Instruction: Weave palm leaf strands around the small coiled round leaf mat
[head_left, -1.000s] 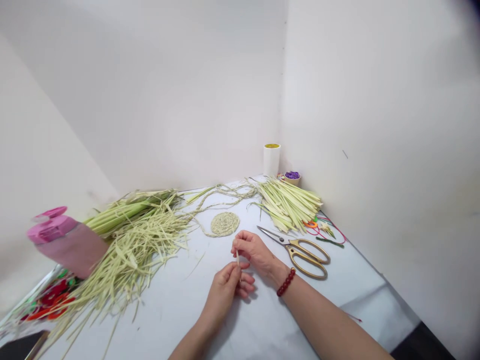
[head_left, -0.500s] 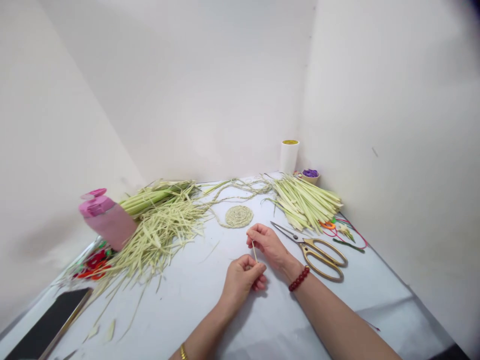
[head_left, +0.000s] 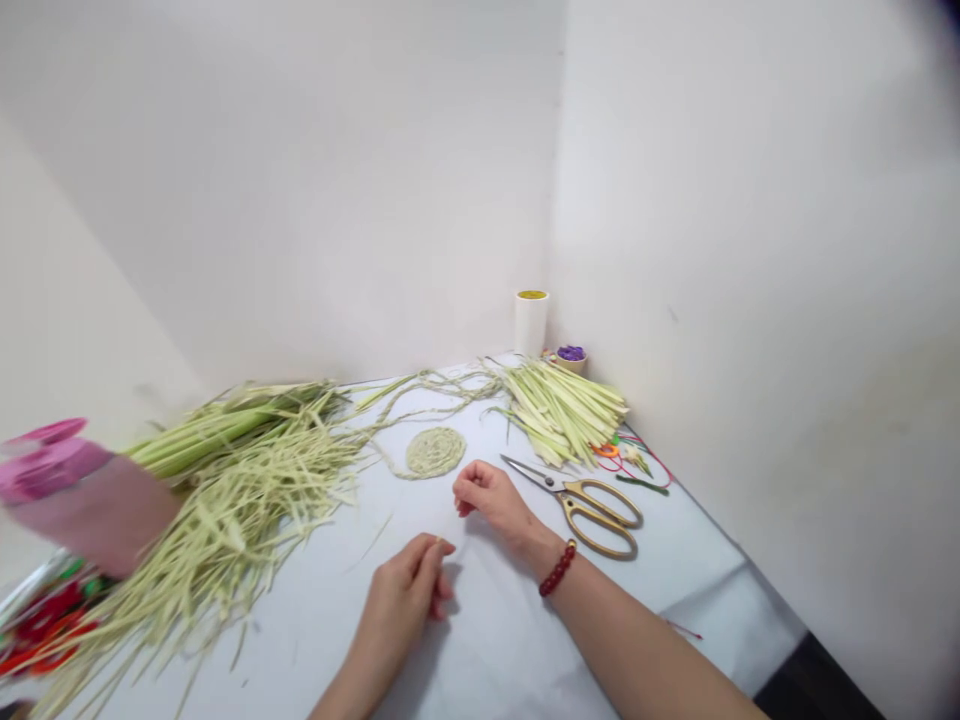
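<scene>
My left hand (head_left: 412,580) is closed in a pinch low over the table, with thumb against forefinger. My right hand (head_left: 491,500), a dark red bead bracelet (head_left: 558,568) at its wrist, has its fingers curled together farther forward. A gap lies between the hands, and no strip shows across it. Whatever either hand pinches is hidden or too small to name. Just beyond the right hand lies a flat round coil of braided straw (head_left: 436,452), its loose braid (head_left: 386,455) trailing to the left. Large gold-handled scissors (head_left: 574,495) rest right of the right hand, blades parted slightly.
Loose pale green straw strips (head_left: 247,510) heap on the left, beside a pink bottle (head_left: 97,500). Cut stalks (head_left: 566,405) lie at back right, near a white cylinder (head_left: 532,325) and a small bowl of purple pieces (head_left: 571,359). White walls border the table (head_left: 510,650).
The view has swung right, so everything sits farther left. The thin pale strip that stretched between my hands no longer shows there. My hands are a little farther apart.
</scene>
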